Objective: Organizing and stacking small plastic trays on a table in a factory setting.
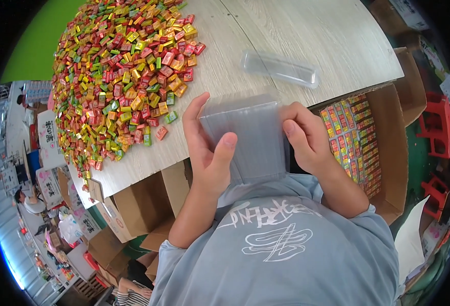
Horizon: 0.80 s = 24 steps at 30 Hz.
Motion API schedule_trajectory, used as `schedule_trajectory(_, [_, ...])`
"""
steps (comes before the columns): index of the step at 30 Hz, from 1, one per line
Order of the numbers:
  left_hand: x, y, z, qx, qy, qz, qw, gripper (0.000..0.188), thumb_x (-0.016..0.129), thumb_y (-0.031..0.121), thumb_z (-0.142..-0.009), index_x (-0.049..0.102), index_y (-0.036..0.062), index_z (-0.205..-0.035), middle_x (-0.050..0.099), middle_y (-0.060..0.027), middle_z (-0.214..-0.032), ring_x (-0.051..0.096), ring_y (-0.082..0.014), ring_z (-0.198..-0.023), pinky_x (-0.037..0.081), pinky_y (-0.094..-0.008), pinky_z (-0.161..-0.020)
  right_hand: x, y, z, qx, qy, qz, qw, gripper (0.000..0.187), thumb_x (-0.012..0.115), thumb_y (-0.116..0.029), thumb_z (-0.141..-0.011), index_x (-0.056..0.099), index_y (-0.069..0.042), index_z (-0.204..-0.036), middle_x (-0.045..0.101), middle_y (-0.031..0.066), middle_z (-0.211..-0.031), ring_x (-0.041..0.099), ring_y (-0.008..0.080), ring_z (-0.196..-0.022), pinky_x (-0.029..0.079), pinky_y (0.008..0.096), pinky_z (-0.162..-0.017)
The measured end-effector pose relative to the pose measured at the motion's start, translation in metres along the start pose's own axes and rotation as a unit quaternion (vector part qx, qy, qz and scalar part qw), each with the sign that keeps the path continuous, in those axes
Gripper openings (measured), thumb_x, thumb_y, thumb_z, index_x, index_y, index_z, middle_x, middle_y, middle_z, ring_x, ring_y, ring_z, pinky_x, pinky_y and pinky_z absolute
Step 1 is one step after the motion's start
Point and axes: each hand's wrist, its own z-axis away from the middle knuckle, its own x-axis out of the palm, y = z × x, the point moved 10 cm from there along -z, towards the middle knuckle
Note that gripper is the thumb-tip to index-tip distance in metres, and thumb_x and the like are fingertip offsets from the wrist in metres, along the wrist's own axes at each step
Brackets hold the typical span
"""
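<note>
A thick stack of clear plastic trays (248, 140) is held upright in front of my chest, just off the table's near edge. My left hand (204, 153) is wrapped round its left side, with the thumb on the near face and the fingers behind. At the upper right edge of the stack, my right hand (306, 135) is closed, its fingers curled and the thumb bent against them. Whether it has parted one tray from the rest I cannot tell. A single long clear tray (281, 69) lies on the table beyond the stack.
A big heap of small wrapped sweets (128, 71), red, yellow, orange and green, covers the left of the pale table (225, 56). To my right stands a cardboard box (392, 153) holding rows of filled trays (352, 145). Open cartons (138, 204) sit below left; red stools (435, 125) stand far right.
</note>
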Motion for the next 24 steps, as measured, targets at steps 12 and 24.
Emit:
schedule_trajectory(12, [-0.072,0.000,0.008,0.026,0.099,0.045,0.994,0.064,0.064,0.027,-0.091,0.037,0.0014,-0.143,0.044,-0.0100,-0.133,0.043,-0.0186,-0.122,0.033,-0.0323,-0.107,-0.014,-0.097,-0.056,-0.236,0.083,0.642,0.725,0.014,0.065,-0.009,-0.085,0.062,-0.007,-0.099,0.066,0.0110,-0.107,0.064,0.0273,-0.091,0.050,0.0359,-0.080])
schedule_trajectory(24, [-0.092,-0.007,0.011,0.030,0.080,0.038,0.996,0.064,0.064,0.021,-0.089,0.036,0.0011,-0.144,0.038,-0.0087,-0.137,0.037,-0.0181,-0.128,0.029,-0.0317,-0.109,0.004,-0.039,-0.063,-0.110,-0.045,0.641,0.758,0.029,0.063,-0.021,-0.089,0.057,-0.006,-0.114,0.056,0.0171,-0.131,0.051,0.0367,-0.122,0.038,0.0448,-0.104])
